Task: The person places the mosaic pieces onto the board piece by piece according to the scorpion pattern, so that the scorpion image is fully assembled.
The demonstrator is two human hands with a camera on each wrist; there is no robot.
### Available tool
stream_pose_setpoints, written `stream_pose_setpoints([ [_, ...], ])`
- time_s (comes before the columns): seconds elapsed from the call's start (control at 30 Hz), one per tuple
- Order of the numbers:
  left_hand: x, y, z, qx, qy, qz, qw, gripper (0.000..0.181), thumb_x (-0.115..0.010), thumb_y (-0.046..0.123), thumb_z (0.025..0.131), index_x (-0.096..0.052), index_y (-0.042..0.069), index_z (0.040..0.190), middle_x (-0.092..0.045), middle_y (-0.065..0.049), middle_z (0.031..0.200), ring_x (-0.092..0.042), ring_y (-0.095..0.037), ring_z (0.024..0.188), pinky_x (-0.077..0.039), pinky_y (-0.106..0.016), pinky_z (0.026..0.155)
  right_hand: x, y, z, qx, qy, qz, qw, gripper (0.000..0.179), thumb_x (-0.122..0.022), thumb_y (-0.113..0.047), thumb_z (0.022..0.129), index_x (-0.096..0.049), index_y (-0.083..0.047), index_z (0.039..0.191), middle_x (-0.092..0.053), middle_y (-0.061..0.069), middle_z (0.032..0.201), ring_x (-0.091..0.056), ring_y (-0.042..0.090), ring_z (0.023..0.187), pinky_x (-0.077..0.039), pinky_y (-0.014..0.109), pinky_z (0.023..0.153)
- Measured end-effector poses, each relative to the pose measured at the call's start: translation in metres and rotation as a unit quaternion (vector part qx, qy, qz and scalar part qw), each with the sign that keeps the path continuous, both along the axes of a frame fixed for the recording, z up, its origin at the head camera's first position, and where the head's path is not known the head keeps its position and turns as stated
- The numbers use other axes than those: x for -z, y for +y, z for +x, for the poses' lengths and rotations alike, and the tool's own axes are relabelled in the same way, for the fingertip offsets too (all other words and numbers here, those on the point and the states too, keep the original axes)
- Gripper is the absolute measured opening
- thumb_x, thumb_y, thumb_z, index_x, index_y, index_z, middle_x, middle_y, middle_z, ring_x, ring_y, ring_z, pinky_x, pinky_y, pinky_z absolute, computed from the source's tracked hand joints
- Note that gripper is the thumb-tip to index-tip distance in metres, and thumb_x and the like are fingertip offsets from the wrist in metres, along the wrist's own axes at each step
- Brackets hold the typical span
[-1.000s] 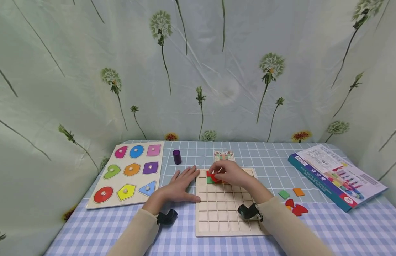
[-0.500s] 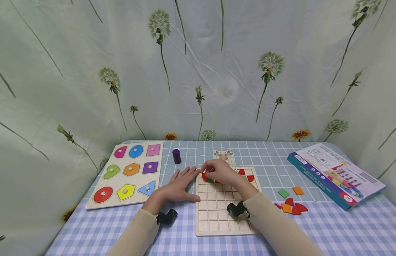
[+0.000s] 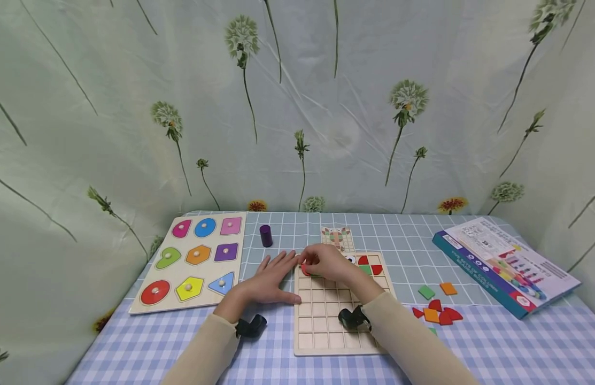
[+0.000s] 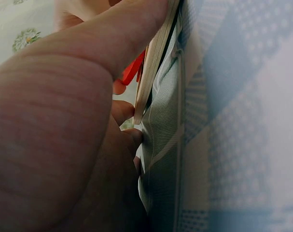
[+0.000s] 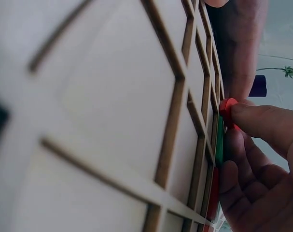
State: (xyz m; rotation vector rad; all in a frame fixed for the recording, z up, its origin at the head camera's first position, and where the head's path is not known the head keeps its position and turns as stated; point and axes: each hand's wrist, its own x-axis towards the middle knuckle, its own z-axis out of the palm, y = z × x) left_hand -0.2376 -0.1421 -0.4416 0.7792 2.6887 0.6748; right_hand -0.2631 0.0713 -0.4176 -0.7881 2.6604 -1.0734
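My right hand (image 3: pixel 331 263) pinches a red quarter-circle tile (image 5: pixel 227 110) between thumb and fingers, over the top left corner of the wooden grid board (image 3: pixel 321 324). In the right wrist view a green tile (image 5: pixel 219 140) sits in the grid just beside the red one. My left hand (image 3: pixel 270 282) lies with fingers spread and straight along the board's left edge, its fingertips touching it. At the board's top right are red quarter tiles (image 3: pixel 376 270) and a green square tile (image 3: pixel 366 269). My right hand hides the tiles between.
Behind the board lies a pattern card (image 3: pixel 338 239). Loose red, orange and green tiles (image 3: pixel 432 315) lie to the right, near a box (image 3: pixel 506 267). A knobbed shape puzzle (image 3: pixel 188 262) and a purple cylinder (image 3: pixel 265 236) are on the left.
My right hand has moved left along the board's top rows with the red tile, to the left corner. Tiles at the top right have come into view. The left hand stays put.
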Motion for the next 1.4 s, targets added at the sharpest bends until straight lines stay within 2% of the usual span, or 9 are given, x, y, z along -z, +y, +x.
stream_pose_setpoints([
  [0.27, -0.001, 0.001, 0.001, 0.001, -0.003, 0.001, 1.0000, 0.100, -0.073, 0.057, 0.083, -0.022, 0.019, 0.161, -0.015, -0.005, 0.170, -0.004, -0.031, 0.158, 0.003, -0.063, 0.124, 0.002, 0.000, -0.001, -0.012, 0.017, 0.011, 0.9997, 0.012, -0.072, -0.011, 0.092, -0.075, -0.010, 0.104, -0.066, 0.001, 0.088, -0.056, 0.009, 0.078, -0.049, 0.024, 0.071],
  [0.5, -0.003, 0.000, 0.002, 0.001, 0.002, -0.002, 1.0000, 0.101, -0.073, 0.057, 0.083, -0.022, 0.017, 0.161, -0.016, -0.005, 0.170, -0.005, -0.031, 0.158, 0.002, -0.063, 0.124, 0.001, 0.000, 0.000, -0.006, 0.025, 0.015, 0.9996, 0.005, -0.075, -0.009, 0.089, -0.075, -0.009, 0.093, -0.065, 0.001, 0.086, -0.053, 0.009, 0.076, -0.047, 0.022, 0.068],
  [0.67, -0.003, 0.000, 0.002, 0.000, 0.002, -0.003, 1.0000, 0.101, -0.073, 0.057, 0.083, -0.022, 0.016, 0.161, -0.016, -0.005, 0.170, -0.006, -0.032, 0.158, 0.002, -0.063, 0.124, 0.000, 0.000, 0.001, -0.002, 0.029, 0.024, 0.9993, 0.004, -0.075, -0.009, 0.088, -0.076, -0.010, 0.092, -0.063, 0.000, 0.083, -0.053, 0.010, 0.076, -0.047, 0.022, 0.068],
  [0.97, 0.001, 0.000, 0.001, 0.001, 0.002, -0.001, 1.0000, 0.101, -0.073, 0.056, 0.084, -0.022, 0.017, 0.161, -0.015, -0.005, 0.170, -0.005, -0.032, 0.158, 0.001, -0.062, 0.124, 0.001, 0.001, 0.001, 0.016, 0.031, 0.039, 0.9986, 0.010, -0.068, -0.010, 0.094, -0.078, -0.012, 0.093, -0.070, 0.000, 0.092, -0.063, 0.013, 0.088, -0.054, 0.033, 0.082],
  [1.17, 0.003, 0.000, 0.001, -0.003, 0.002, -0.003, 1.0000, 0.102, -0.073, 0.058, 0.083, -0.022, 0.018, 0.161, -0.015, -0.004, 0.170, -0.006, -0.031, 0.158, 0.001, -0.062, 0.124, 0.002, 0.003, 0.003, 0.024, 0.032, 0.022, 0.9990, 0.013, -0.066, -0.012, 0.096, -0.079, -0.011, 0.095, -0.071, 0.000, 0.094, -0.064, 0.014, 0.091, -0.055, 0.037, 0.086],
  [1.4, 0.002, 0.000, 0.001, -0.004, 0.006, -0.008, 0.9999, 0.101, -0.072, 0.059, 0.083, -0.022, 0.019, 0.161, -0.015, -0.004, 0.170, -0.006, -0.030, 0.158, 0.000, -0.062, 0.125, -0.003, 0.016, 0.010, 0.020, 0.044, -0.001, 0.9988, 0.014, -0.064, -0.018, 0.098, -0.076, -0.013, 0.102, -0.072, -0.003, 0.098, -0.063, 0.010, 0.087, -0.055, 0.032, 0.081],
])
